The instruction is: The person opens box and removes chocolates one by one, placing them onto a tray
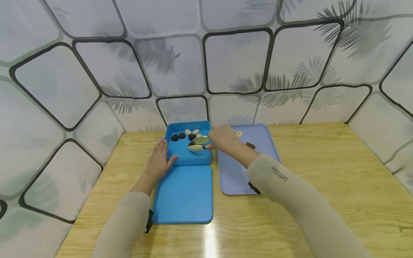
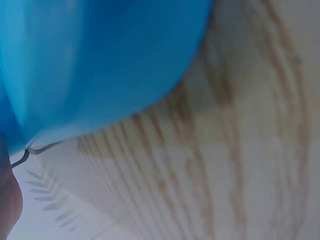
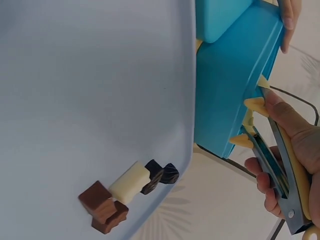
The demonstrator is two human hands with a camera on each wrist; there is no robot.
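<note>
My right hand (image 1: 223, 139) grips a pair of food tongs (image 1: 195, 148) with metal arms and cream-yellow tips. The tips reach over the right side of an open blue box (image 1: 188, 162). Between them a dark chocolate (image 1: 191, 143) shows; whether they pinch it I cannot tell. Other dark chocolates (image 1: 175, 137) and white chocolates (image 1: 196, 131) lie toward the back of the box. With fingers extended, my left hand (image 1: 157, 161) rests along the box's left wall, thumb at the near corner. The left wrist view shows mainly the blue wall (image 2: 125, 55).
A flat blue lid (image 1: 184, 195) lies in front of the box. To the right is a lilac tray (image 1: 235, 179). In the right wrist view it bears brown chocolates (image 3: 97, 201), a white chocolate (image 3: 130, 182) and dark chocolates (image 3: 170, 173). A patterned curtain stands behind the wooden table (image 1: 309, 172).
</note>
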